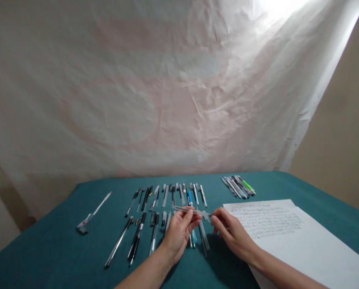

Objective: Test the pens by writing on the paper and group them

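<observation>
My left hand (181, 230) is closed around a slim clear pen (197, 212), thumb on top, holding it above the table roughly level. My right hand (229, 230) pinches at the dark small end of this pen; whether that end is a separate part I cannot make out. Beneath and behind my left hand lie pens in two rows, partly hidden by it. A light-blue pen (193, 239) and a clear pen (203, 236) show between my hands. A black pen (136, 243) and a clear pen (119, 243) lie left of my left hand.
A bundle of pens (238, 187), one bright green, lies at the back right. Handwritten paper sheets (311, 249) lie under my right forearm. At the left sits a wrapped, thin white stick with a grey block (83, 229). A pale sheet (167, 100) hangs behind the green-covered table (61, 253).
</observation>
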{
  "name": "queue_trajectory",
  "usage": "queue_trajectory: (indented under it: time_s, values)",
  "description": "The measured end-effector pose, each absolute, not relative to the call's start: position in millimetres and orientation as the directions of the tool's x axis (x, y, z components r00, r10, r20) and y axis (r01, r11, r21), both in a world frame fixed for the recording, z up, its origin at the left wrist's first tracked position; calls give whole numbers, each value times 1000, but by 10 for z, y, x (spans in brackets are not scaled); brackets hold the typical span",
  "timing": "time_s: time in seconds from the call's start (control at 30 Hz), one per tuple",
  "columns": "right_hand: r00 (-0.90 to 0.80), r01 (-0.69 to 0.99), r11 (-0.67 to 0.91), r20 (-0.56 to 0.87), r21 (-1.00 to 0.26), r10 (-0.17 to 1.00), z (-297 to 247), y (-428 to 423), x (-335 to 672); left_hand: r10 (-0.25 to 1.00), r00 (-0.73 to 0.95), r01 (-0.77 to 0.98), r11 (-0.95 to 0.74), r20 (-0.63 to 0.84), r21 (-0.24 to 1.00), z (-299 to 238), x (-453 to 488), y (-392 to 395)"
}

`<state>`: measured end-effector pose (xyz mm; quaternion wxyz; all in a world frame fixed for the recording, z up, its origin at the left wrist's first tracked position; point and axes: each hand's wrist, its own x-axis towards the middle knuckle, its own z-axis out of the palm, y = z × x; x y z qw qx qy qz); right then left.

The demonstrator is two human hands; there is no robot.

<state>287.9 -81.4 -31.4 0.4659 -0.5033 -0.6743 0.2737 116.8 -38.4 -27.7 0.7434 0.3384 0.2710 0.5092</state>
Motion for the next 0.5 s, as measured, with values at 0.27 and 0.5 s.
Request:
queue_trajectory:
  time_s: [0.27, 0.5]
  values:
    - [-87, 450, 309, 303, -838, 949, -320, -808, 2878, 942, 335, -546, 211, -19, 811, -287, 1181, -419]
    - [-76, 548, 313, 326, -776, 942, -336, -802, 2897, 945, 324, -520, 209, -35, 828, -288, 1208, -463]
